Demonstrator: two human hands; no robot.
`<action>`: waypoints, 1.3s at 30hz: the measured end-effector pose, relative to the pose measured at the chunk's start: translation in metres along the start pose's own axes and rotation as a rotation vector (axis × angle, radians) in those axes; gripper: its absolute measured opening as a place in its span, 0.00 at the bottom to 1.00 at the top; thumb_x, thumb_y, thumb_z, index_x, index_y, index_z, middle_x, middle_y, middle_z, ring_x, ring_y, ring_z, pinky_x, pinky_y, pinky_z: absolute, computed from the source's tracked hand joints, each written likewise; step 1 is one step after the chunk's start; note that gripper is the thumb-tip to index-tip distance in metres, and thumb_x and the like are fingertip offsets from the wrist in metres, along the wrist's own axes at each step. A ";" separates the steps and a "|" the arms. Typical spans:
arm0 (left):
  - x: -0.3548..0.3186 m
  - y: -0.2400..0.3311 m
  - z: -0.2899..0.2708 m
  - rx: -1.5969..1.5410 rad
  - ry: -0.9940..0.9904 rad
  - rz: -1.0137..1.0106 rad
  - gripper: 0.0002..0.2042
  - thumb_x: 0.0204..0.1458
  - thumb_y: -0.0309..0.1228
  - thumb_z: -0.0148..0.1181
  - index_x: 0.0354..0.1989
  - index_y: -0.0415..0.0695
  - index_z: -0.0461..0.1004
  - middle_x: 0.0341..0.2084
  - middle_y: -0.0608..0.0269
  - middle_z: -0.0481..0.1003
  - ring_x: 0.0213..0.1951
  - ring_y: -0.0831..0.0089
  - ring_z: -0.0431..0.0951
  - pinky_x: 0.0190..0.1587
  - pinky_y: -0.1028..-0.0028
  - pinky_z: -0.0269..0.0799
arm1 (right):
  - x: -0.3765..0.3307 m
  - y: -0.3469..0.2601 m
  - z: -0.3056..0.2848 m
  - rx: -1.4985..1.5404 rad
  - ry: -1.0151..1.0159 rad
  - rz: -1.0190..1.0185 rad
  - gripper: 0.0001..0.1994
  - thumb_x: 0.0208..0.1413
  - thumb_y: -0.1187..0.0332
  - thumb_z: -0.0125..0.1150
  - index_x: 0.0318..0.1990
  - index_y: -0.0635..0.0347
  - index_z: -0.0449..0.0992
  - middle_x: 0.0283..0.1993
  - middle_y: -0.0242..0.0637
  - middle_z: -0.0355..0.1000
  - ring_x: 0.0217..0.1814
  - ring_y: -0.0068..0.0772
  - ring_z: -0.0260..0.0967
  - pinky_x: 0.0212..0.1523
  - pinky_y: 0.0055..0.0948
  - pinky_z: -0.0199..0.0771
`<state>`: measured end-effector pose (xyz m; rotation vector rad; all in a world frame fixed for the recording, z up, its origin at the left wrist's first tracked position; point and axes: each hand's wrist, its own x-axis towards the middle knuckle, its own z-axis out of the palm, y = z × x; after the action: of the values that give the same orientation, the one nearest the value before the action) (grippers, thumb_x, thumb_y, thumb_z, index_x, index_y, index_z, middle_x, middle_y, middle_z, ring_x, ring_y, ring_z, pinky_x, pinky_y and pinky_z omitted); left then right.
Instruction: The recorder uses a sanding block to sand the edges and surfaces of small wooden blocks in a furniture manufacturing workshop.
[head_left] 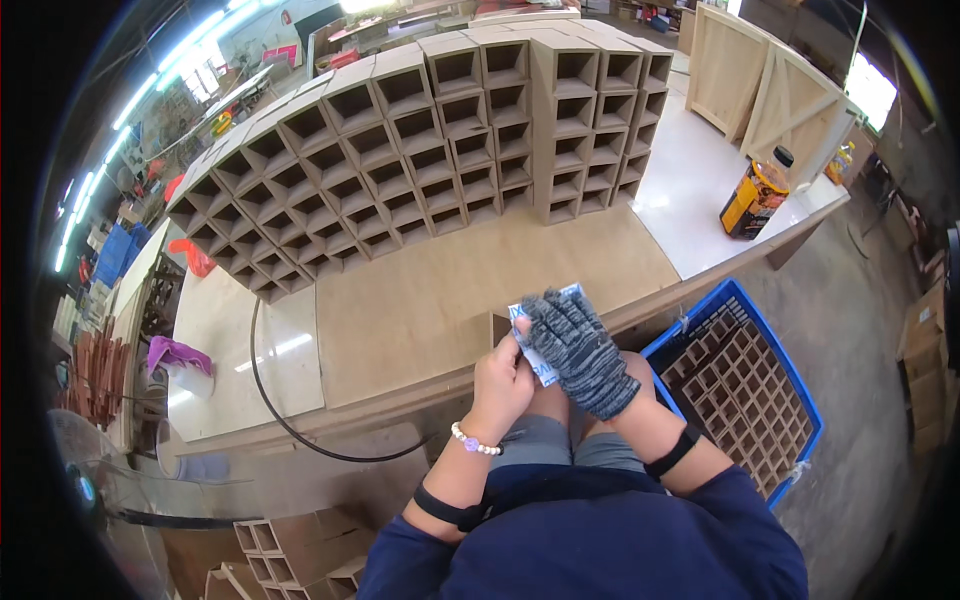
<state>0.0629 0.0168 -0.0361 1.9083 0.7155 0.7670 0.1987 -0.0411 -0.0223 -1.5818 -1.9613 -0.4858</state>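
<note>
My left hand (503, 385), bare with a beaded bracelet at the wrist, is closed just over my lap near the table's front edge. Beyond its fingers shows the edge of a small brown box (498, 326), mostly hidden by the hand. A grey knitted glove covers my right hand (580, 355), with some fingertips bare. Its fingers are wrapped over a white sheet with blue print (543, 368), pressed against what the left hand holds. The two hands are close together, the left thumb beside the sheet.
Stacked square brown boxes (400, 150) with open fronts line the table (470, 265). A dark-capped bottle (757, 195) stands at right. Beside my right leg, a blue crate (815, 410) holds many similar boxes. A black hose (300, 428) loops over the front edge; more boxes (275, 555) sit lower left.
</note>
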 end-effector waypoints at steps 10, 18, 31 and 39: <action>-0.013 -0.019 -0.002 -0.184 -0.054 -0.035 0.15 0.52 0.18 0.46 0.50 0.33 0.62 0.37 0.62 0.74 0.40 0.82 0.71 0.41 0.83 0.65 | -0.002 -0.004 -0.005 0.063 -0.060 0.061 0.24 0.45 0.70 0.52 0.53 0.61 0.62 0.50 0.46 0.64 0.54 0.44 0.61 0.58 0.43 0.55; -0.014 -0.014 -0.016 -0.765 -0.041 -0.240 0.16 0.52 0.26 0.52 0.50 0.36 0.64 0.42 0.62 0.71 0.44 0.79 0.70 0.46 0.80 0.64 | -0.035 0.057 0.009 -0.163 -0.193 0.472 0.28 0.45 0.74 0.50 0.57 0.66 0.56 0.59 0.53 0.54 0.61 0.45 0.54 0.62 0.39 0.49; -0.012 -0.025 0.011 0.095 0.264 0.311 0.13 0.43 0.23 0.55 0.39 0.37 0.67 0.19 0.53 0.68 0.24 0.56 0.69 0.27 0.64 0.65 | 0.007 0.003 0.007 0.198 -0.093 0.012 0.16 0.49 0.72 0.49 0.48 0.57 0.67 0.51 0.44 0.65 0.56 0.48 0.60 0.57 0.41 0.58; -0.023 -0.029 0.012 0.177 0.257 0.339 0.09 0.42 0.23 0.56 0.32 0.36 0.66 0.17 0.53 0.67 0.24 0.55 0.68 0.28 0.63 0.65 | 0.005 -0.012 -0.010 0.024 -0.045 0.010 0.19 0.47 0.68 0.50 0.49 0.56 0.66 0.49 0.42 0.65 0.52 0.38 0.62 0.53 0.39 0.59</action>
<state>0.0527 0.0054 -0.0717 2.1456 0.6375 1.2124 0.1882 -0.0462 -0.0106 -1.5993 -1.9843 -0.4245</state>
